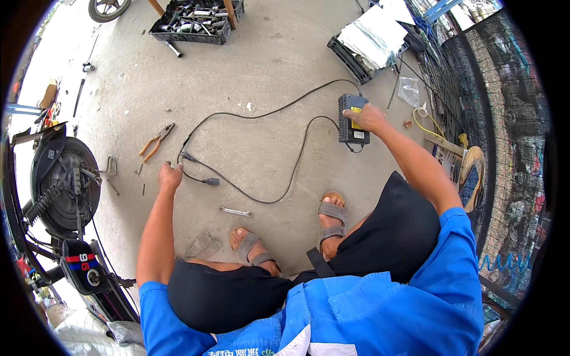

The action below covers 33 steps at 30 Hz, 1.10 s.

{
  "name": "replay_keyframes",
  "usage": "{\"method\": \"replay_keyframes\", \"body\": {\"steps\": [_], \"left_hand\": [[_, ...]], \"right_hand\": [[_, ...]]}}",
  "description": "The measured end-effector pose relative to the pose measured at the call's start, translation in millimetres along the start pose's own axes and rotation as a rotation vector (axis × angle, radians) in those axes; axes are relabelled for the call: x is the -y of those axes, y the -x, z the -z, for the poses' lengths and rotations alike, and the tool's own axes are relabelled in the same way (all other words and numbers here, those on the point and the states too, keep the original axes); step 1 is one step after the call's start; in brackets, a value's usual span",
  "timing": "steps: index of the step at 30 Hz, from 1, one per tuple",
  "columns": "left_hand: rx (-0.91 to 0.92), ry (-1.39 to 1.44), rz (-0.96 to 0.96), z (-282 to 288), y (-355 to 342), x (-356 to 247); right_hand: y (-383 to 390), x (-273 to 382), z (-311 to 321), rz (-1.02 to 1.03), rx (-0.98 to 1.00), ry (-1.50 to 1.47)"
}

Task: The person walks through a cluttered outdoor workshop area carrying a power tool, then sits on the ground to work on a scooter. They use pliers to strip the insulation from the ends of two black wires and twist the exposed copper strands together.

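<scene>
Nearest: your sandals (249,244), both on your side of the power brick (351,132), left of it. Wrench (236,212) lies on the floor (273,160), also on your side and left of the brick. Black plug (211,181) a bit farther out, well left of the brick, down on the floor. Your left hand (171,177) is left of the plug, far left of the brick, right at the cord (291,184); fingers curled in, can't tell if they pinch it. Connector (189,156) just past that hand, left of the brick. Cord loops across to the brick from there. Brick itself is in your right hand (368,117), fingers closed on its right edge. Pliers (155,144) lie open, far left of the brick. Beyond the brick: paper-filled crate (349,58); farther left, tool crate (190,37).
</scene>
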State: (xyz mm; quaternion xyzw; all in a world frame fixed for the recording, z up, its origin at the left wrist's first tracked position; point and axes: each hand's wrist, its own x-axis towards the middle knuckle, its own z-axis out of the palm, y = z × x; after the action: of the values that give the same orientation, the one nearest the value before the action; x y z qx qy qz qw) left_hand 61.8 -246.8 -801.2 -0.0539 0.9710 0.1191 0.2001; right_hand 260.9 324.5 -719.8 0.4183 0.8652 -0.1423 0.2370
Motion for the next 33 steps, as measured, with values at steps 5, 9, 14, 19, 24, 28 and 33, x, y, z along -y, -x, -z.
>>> {"method": "replay_keyframes", "body": {"steps": [5,9,14,19,24,28,33], "left_hand": [[0.138,-0.017,0.073,-4.8,-19.6,-11.4],[0.033,-0.149,0.02,-17.1,-19.7,-10.7],[0.031,-0.219,-0.029,-25.7,-22.1,2.6],[0.032,-0.165,-0.022,-11.3,-6.2,-17.5],[0.174,0.029,0.116,-28.4,-20.3,17.0],[0.156,0.0,0.097,-38.9,-16.1,25.3],[-0.021,-0.134,-0.044,-47.8,-3.5,9.0]], "right_hand": [[-12.1,-13.6,-23.8,-0.061,0.001,0.001],[-7.3,-16.4,-32.6,-0.104,-0.025,-0.029],[-6.0,-27.7,-36.6,-0.059,-0.054,-0.072],[-5.0,-76.3,-53.5,-0.021,-0.175,-0.405],[6.8,-91.4,-62.9,0.111,-0.272,-0.25],[37.8,-62.8,-64.5,0.192,-0.362,-0.256],[33.2,-66.3,-72.2,0.285,-0.331,-0.206]]}}
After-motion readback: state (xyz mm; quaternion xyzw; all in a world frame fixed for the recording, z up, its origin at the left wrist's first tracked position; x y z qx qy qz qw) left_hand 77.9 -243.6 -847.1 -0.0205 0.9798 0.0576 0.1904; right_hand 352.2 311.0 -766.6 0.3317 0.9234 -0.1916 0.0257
